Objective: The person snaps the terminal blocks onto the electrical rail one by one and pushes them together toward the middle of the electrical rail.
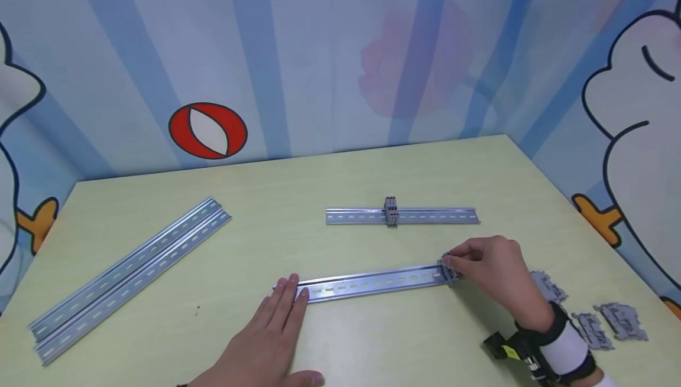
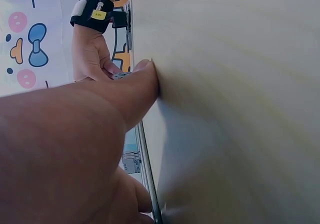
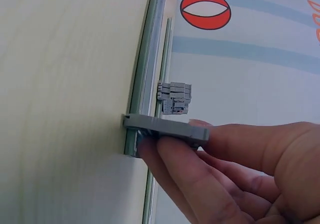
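Pale wood-grained surface (image 1: 239, 245): slotted metal rail (image 1: 372, 283); left hand (image 1: 266, 340), fingers straight, on its left end; right hand (image 1: 497, 272) pinching thin grey block (image 3: 165, 126) at right end.

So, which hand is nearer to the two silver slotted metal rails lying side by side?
Left. The left hand lies to the right of that rail pair; the right hand is much farther right, pinching a thin grey block.

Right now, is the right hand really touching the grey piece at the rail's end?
Touching. The right wrist view shows the right hand pinching the grey piece between thumb and fingers.
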### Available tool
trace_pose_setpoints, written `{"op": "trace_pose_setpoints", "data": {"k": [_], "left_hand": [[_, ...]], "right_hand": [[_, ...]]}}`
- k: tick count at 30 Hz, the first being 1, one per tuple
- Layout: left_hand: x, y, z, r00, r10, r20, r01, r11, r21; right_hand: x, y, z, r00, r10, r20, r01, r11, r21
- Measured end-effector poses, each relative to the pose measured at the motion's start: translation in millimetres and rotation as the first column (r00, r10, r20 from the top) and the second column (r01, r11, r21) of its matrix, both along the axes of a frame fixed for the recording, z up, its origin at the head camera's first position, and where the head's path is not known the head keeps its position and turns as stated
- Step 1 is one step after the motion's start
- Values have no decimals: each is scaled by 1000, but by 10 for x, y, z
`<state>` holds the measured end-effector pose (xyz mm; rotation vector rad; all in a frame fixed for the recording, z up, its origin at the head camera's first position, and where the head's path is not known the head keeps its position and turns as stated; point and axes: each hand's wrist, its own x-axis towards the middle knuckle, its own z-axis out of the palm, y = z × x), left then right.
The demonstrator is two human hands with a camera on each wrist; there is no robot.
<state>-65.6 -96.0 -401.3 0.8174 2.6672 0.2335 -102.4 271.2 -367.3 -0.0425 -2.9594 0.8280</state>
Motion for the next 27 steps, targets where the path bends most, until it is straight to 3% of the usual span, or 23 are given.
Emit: {"op": "trace_pose_setpoints", "data": {"k": [27], "left_hand": [[12,-6,-16,999,-16,-50,18,999,38]], "right_hand": [[-35,-424,-102,996,52,-69,-59,993,-101]]}}
